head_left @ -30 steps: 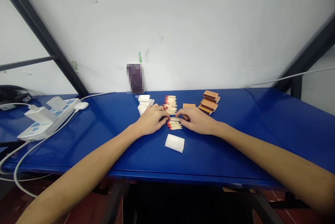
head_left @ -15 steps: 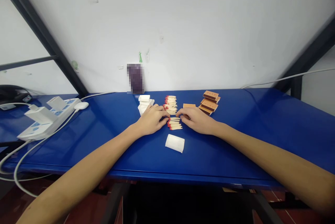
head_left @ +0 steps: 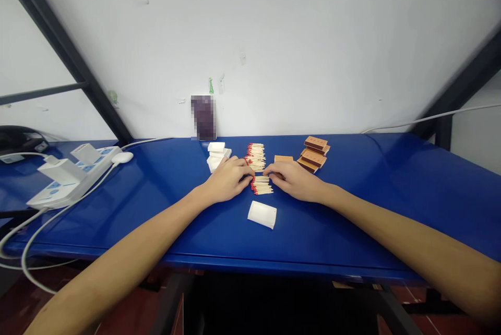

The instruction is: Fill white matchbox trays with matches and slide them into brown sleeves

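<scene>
A small pile of red-tipped matches (head_left: 262, 185) lies on the blue table between my two hands. My left hand (head_left: 229, 179) rests at the red heads, thumb and index finger drawn close together on the matches at the pile's far edge. From the other side, my right hand (head_left: 295, 181) curls its fingers, with index finger and thumb at the plain ends of those same matches. Just beyond sits a larger heap of matches (head_left: 256, 156). A white matchbox tray (head_left: 262, 214) lies nearer to me, its inside not visible.
White trays (head_left: 216, 152) are stacked beyond my left hand. Orange-brown matchboxes (head_left: 314, 156) form a pile at right, and another matchbox (head_left: 283, 158) lies behind my right hand. A power strip (head_left: 74, 181) with plugs and cables occupies the left side. The white wall (head_left: 297, 63) bounds the back.
</scene>
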A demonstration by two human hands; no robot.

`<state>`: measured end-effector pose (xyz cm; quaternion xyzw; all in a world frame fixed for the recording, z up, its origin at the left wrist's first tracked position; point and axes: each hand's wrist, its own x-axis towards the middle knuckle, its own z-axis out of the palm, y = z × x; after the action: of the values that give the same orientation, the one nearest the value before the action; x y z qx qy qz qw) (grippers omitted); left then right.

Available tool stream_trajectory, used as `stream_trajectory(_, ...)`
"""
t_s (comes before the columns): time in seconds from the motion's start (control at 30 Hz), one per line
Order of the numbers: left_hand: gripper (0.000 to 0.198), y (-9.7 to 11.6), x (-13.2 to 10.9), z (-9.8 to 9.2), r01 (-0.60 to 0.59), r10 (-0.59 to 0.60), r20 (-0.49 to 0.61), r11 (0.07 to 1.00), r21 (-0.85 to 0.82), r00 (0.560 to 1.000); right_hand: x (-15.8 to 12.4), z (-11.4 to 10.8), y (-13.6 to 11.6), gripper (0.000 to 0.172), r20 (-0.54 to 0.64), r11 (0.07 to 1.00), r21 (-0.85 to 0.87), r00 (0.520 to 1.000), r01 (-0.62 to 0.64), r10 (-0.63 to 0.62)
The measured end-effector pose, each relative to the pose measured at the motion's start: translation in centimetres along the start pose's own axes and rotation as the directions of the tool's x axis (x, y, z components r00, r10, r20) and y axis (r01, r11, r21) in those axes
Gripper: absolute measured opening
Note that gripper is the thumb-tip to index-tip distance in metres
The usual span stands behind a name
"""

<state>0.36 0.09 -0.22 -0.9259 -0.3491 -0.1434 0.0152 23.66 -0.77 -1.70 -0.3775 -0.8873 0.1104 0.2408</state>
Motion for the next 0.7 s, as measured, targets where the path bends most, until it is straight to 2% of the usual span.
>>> stream_trajectory(0.33,0.033,-0.07,-0.16,-0.02,-0.004,0.004,-0.012,1.0,-0.022,1.0,-0.17,-0.13,-0.36,0.029,0.037,1.0,0.018,0.999,0.016,-0.017)
stream_trajectory(0.53,0.029,-0.07,-0.18,-0.27,0.068,-0.064,-0.088,0.997,0.043,0.994,-0.26,-0.22,-0.64,0.033,0.033,1.0,0.006,0.999,-0.009,0.008)
stream_trajectory(0.7,0.027,-0.16,-0.17,-0.15,0.085,-0.078,-0.082,0.993,0.082,0.994,-0.3,-0.12,-0.59,0.037,0.049,0.999,-0.029,0.998,-0.027,0.028)
